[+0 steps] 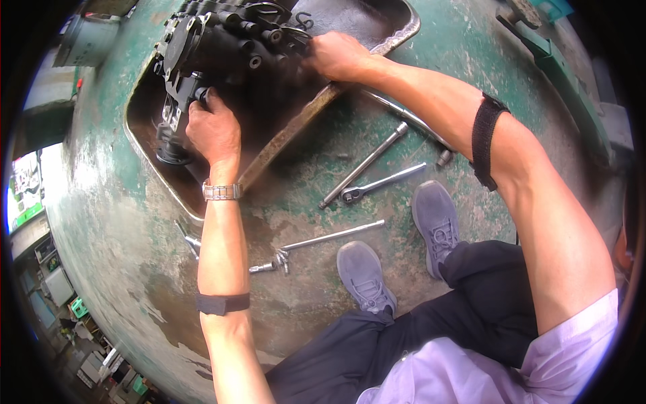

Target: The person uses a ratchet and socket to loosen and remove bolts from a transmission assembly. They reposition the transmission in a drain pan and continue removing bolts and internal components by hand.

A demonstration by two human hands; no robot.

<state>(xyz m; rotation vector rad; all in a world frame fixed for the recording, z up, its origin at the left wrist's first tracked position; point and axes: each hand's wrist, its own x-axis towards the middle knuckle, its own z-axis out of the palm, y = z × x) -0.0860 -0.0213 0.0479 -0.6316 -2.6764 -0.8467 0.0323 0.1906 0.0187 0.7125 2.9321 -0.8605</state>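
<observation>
A black, greasy engine-like machine assembly [222, 37] with several round fittings and bolts rests in a worn metal tray [286, 138] on the floor. My left hand [214, 128], a metal watch at its wrist, is closed around a dark part on the assembly's near left side. A round black flange [173, 155] sticks out low beside that hand. My right hand [340, 57] is curled against the assembly's right side, over the tray's rim; its fingertips are hidden. A thin bent hook-like piece shows just above it.
On the green, worn floor lie a long extension bar [363, 165], a ratchet wrench [385, 182], a sliding T-handle [333, 233] and a socket [262, 267]. My shoes [367, 273] stand close to these tools. A green metal frame [565, 87] is at the right; cluttered shelves [81, 323] are at left.
</observation>
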